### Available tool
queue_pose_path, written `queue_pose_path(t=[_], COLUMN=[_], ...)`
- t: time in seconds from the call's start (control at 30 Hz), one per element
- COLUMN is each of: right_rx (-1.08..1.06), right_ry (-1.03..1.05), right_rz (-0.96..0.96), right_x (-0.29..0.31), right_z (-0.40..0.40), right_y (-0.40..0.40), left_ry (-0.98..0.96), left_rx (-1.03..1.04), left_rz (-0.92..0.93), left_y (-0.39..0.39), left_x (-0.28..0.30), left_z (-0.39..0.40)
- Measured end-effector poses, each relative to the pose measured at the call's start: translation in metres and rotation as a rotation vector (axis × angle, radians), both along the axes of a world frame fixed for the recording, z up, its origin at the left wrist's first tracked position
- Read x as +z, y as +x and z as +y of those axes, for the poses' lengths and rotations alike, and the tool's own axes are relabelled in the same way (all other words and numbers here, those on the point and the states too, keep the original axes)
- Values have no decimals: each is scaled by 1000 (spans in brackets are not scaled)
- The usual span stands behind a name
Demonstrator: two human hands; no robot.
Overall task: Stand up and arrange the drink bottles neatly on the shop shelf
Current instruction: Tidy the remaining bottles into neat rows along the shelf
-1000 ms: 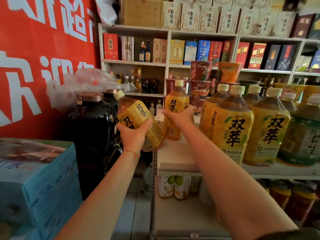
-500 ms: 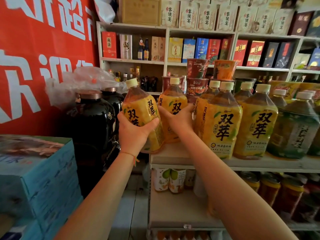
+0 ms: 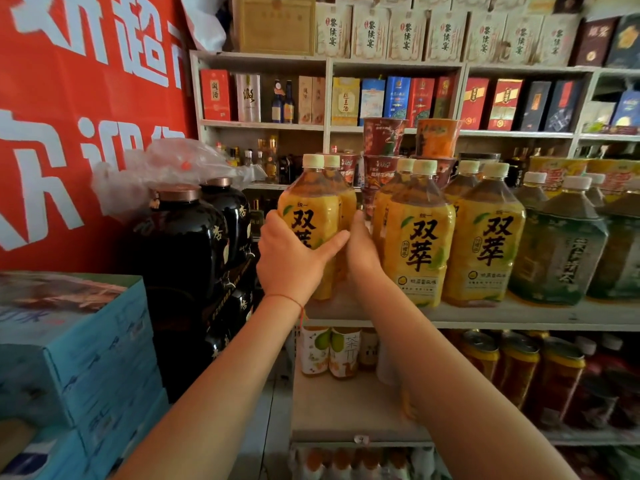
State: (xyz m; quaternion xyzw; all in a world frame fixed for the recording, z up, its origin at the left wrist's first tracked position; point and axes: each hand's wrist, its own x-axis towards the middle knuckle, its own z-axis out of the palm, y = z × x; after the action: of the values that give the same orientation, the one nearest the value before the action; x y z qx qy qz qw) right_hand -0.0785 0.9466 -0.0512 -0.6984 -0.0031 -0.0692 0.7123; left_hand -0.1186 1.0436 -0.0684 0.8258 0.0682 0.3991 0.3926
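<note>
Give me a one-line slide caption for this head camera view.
Left hand grips an upright yellow tea bottle at the shelf end; right hand steadies the bottle behind.

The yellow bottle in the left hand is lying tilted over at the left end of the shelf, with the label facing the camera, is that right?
Not quite. The head view shows the yellow bottle standing upright, cap on top, not tilted over. The rest holds: the left hand grips it at the left end of the shelf, label facing the camera.
</note>
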Motion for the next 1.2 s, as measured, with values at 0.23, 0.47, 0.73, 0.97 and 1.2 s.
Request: queue_pose_path(t=[0.23,0.47,0.73,0.97,1.2], right_rx=[8,6,-3,82,72], right_ry=[53,140,225,273,270], right_rz=[68,69,127,138,128], right_x=[-4,-7,-2,-2,-4], right_z=[7,9,1,-1,-2], right_y=[-8,-11,-14,-18,-27], left_ry=[-201,-642,-829,-906,-926], left_rx=[-337,-846,-816,-783,-838], left_rz=[-56,197,183,251,282], left_y=[18,21,15,22,12], left_x=[-4,6,0,8,5], left_z=[13,17,16,12,9])
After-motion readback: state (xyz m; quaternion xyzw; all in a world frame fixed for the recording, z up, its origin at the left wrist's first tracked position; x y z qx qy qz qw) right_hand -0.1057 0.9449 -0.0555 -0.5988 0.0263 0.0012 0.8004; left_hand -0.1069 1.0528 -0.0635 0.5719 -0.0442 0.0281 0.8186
